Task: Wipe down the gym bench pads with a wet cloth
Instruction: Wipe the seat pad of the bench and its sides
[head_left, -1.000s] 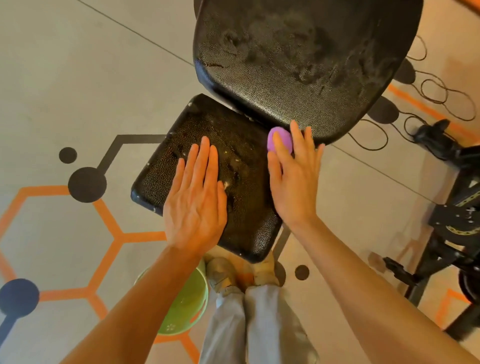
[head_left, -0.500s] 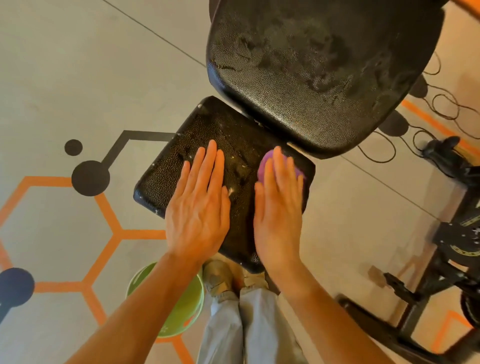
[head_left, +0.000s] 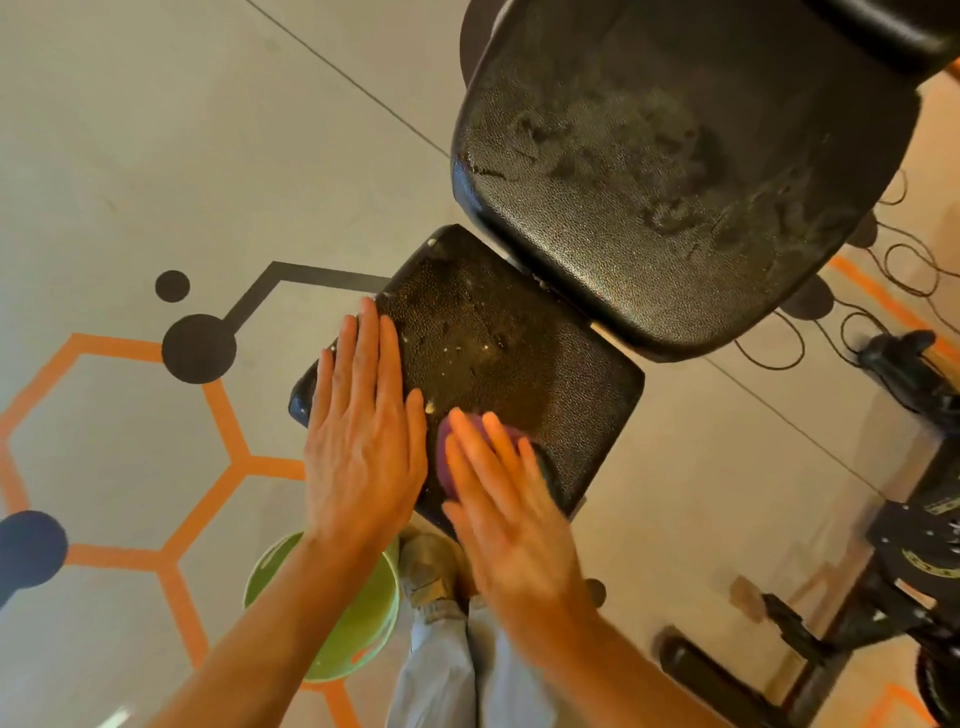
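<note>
The right hand (head_left: 511, 499) lies flat with straight fingers pressing a purple cloth (head_left: 451, 457) onto the near edge of the black seat pad (head_left: 519, 353); the cloth shows just past the fingertips. The left hand (head_left: 363, 431) rests flat, fingers straight, on the pad's left edge. The back pad (head_left: 675, 182) rises beyond.
</note>
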